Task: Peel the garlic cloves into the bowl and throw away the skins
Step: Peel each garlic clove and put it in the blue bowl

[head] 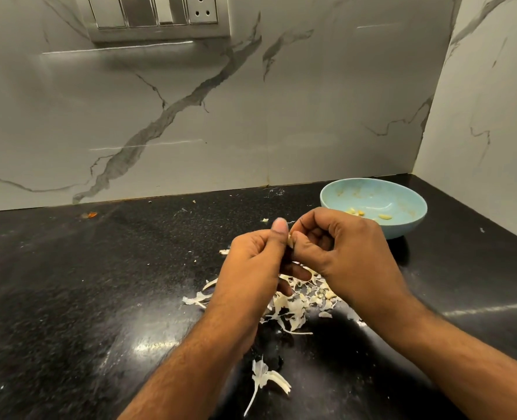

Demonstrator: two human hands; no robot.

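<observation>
My left hand (251,265) and my right hand (342,250) meet above the black counter, both pinching one small garlic clove (290,239) of which only a pale sliver shows between the thumbs. A light blue bowl (402,192) sits just behind my right hand near the corner, with a few peeled cloves (384,216) inside. A pile of white garlic skins (293,304) lies on the counter beneath my hands. Another loose skin (263,377) lies nearer to me.
The black speckled counter (84,298) meets a marble-patterned wall at the back and on the right. A switch and socket panel (160,16) is mounted high on the back wall. Small skin flecks are scattered over the counter.
</observation>
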